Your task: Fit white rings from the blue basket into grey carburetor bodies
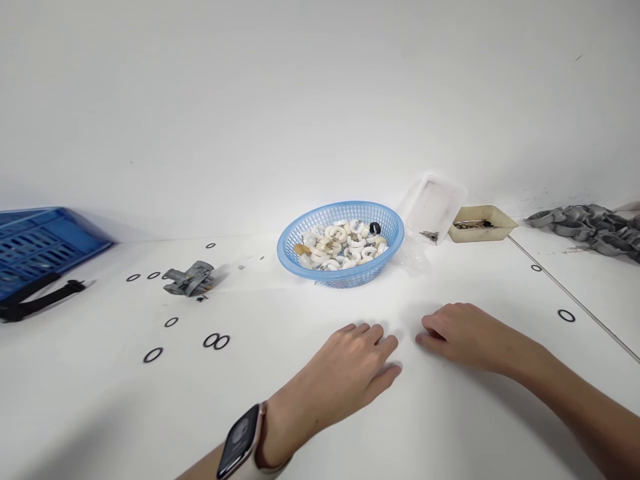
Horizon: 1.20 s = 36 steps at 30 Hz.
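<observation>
Seemingly between actions, the left hand (345, 365) and right hand (467, 335) rest loosely curled, nothing visibly held, near the blue mesh basket (340, 275) of white ring-like parts (319, 256), reachable only by extending forward.

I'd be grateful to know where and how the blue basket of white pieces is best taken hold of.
Probably by opposite ends of the blue basket's rim, from the near side, left hand and right hand each taking one: the rim flares above sloping walls, so fingers could hook beneath. Mind the clear plastic at its right.
</observation>
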Tool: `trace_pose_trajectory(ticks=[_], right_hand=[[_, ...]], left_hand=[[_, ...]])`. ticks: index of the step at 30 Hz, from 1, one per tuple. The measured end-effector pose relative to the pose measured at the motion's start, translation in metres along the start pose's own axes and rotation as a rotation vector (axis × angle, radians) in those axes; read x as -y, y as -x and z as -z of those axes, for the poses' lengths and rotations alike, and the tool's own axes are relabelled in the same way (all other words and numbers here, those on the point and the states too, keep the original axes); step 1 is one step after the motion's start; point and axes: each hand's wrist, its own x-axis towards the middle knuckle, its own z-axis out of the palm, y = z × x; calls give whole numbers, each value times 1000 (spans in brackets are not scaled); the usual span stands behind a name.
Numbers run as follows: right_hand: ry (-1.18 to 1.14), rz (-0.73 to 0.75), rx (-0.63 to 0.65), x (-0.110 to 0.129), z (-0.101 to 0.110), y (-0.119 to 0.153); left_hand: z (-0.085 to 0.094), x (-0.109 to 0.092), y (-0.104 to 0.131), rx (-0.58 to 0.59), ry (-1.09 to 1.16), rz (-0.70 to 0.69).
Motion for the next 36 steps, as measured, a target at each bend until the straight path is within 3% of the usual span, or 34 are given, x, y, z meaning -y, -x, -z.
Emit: trace_pose_trajectory(ticks=[36], right_hand=[[-6,9,4,-1,1,1]], left_hand=[[3,-3,1,5,-23,1]])
